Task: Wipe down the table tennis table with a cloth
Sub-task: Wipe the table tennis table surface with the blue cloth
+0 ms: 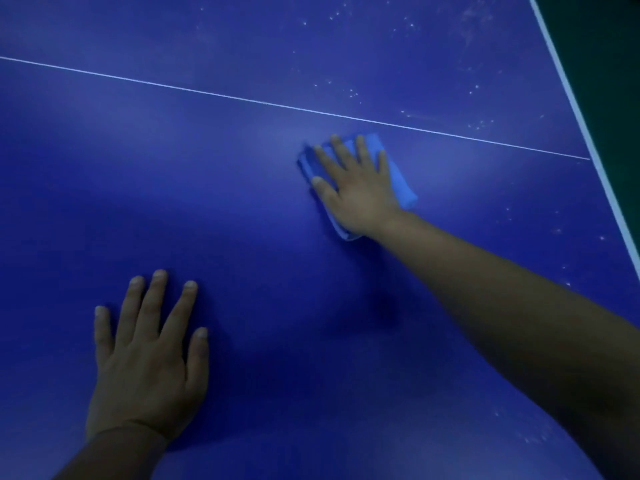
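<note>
Pressing a folded blue cloth (398, 178) flat under my right hand (356, 188), fingers straight, just below the white centre line (207, 93); my left hand (145, 358) rests spread, empty, on the blue table (242, 202).

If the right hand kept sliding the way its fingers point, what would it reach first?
Probably the thin white line just beyond the right hand and its cloth; past that, speckled table.
</note>
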Action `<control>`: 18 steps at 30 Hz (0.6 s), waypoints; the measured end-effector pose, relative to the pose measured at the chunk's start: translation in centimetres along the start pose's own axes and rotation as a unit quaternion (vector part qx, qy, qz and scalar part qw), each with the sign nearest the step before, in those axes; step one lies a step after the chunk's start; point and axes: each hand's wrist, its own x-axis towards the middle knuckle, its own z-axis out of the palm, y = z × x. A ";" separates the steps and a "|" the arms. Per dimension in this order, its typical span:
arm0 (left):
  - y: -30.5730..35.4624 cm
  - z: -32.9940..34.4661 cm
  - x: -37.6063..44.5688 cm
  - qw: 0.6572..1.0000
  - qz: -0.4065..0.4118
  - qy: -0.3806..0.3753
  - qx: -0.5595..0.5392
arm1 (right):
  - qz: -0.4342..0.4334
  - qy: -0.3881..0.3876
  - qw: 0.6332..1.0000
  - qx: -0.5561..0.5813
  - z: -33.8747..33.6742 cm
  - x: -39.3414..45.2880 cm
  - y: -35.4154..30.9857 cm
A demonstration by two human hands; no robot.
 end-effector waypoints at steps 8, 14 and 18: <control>0.3 -0.1 -0.1 1.000 -0.005 -0.004 -0.004 | 0.344 0.011 0.938 0.042 -2.3 -1.4 18.8; -0.1 0.1 -0.3 1.000 0.005 0.000 0.000 | 0.146 0.013 0.989 0.002 -1.2 -7.6 15.1; -0.1 0.3 -0.3 1.000 0.007 -0.002 0.004 | -0.237 -0.011 0.971 -0.031 1.4 -19.7 9.7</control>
